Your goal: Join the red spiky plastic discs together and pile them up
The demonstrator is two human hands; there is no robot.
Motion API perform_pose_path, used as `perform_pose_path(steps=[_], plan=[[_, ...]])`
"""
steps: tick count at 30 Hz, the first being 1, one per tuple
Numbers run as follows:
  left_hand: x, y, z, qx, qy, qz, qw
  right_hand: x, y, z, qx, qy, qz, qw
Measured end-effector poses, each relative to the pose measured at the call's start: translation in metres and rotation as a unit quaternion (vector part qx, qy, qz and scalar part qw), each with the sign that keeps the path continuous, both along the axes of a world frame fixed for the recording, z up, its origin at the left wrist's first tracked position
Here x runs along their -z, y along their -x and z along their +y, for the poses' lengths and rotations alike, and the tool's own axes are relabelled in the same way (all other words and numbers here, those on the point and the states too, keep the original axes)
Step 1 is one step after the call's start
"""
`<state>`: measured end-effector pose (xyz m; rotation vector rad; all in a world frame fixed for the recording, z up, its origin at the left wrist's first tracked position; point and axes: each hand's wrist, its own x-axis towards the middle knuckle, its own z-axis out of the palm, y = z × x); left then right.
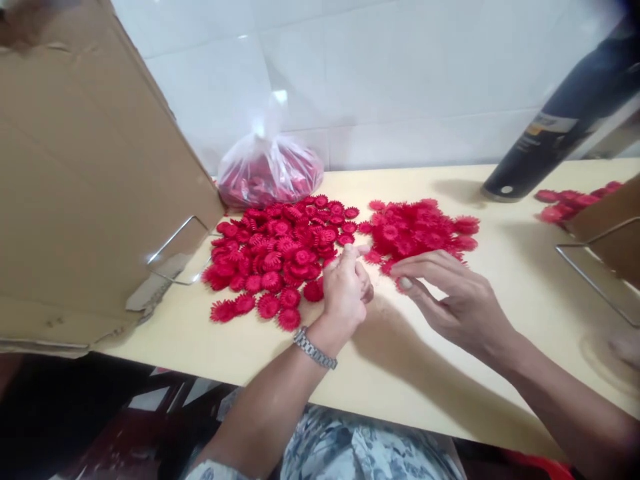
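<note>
Many dark red, fringed round pieces (280,247) lie in a pile on the pale yellow table (395,373). A brighter red pile (417,227) sits to its right. My left hand (347,287), with a metal watch at the wrist, is at the right edge of the dark pile, fingers curled in and index finger pointing right. Whatever it may hold is hidden. My right hand (450,300) is by the front edge of the brighter pile, thumb and fingers close around a small red piece (399,283) at their tips.
A tied clear bag (273,173) of red pieces stands against the tiled wall. Cardboard (90,173) rises at the left, with a bent wire (175,240). A dark bottle (540,140) and more red pieces (570,200) are at the right, beside another cardboard panel (610,220).
</note>
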<state>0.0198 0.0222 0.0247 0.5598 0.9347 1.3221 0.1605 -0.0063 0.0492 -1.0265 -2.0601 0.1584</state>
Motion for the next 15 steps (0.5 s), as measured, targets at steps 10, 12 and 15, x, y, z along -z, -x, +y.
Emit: perform_pose_path(steps=[10,12,15], plan=[[0.004,0.005,0.027,-0.114,-0.095,-0.052,0.987,0.017,0.092,0.089,0.052,0.196,0.095,0.975],[0.003,0.003,0.029,-0.120,-0.098,-0.083,0.984,0.025,0.105,0.097,0.057,0.245,0.097,0.963],[-0.001,0.007,0.032,-0.103,-0.097,-0.118,0.983,0.031,0.114,0.092,0.041,0.316,0.134,0.938]])
